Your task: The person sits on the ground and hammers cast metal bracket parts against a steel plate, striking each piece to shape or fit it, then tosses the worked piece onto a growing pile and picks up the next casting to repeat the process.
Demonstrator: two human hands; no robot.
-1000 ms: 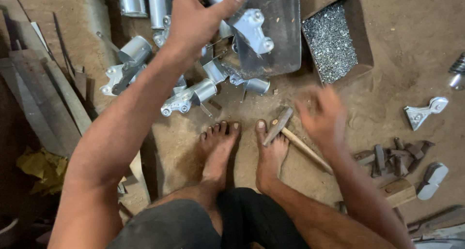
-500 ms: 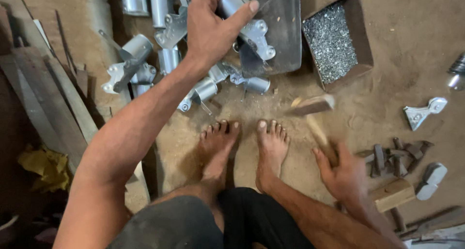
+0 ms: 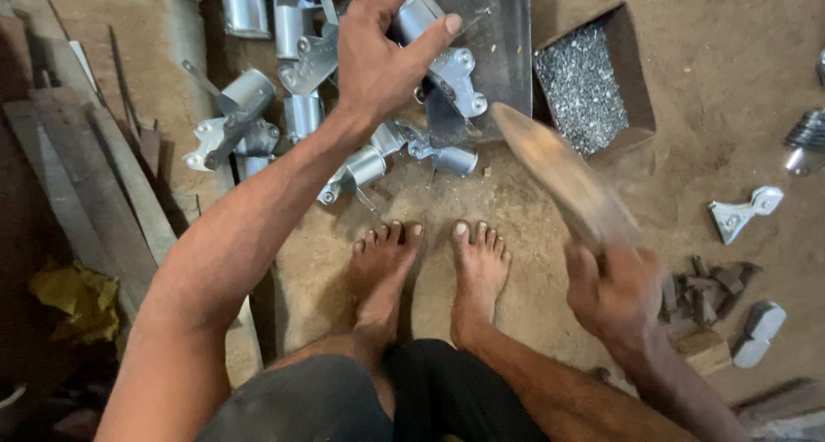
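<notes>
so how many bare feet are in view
2. The left foot and the right foot stand side by side on the sandy floor, toes pointing toward the pile of metal parts, between the person's two arms. None looks hidden.

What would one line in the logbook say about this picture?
left hand: holds silver metal fitting over dark steel plate | right hand: grips wooden hammer, blurred | box of small nails: beside plate
</notes>
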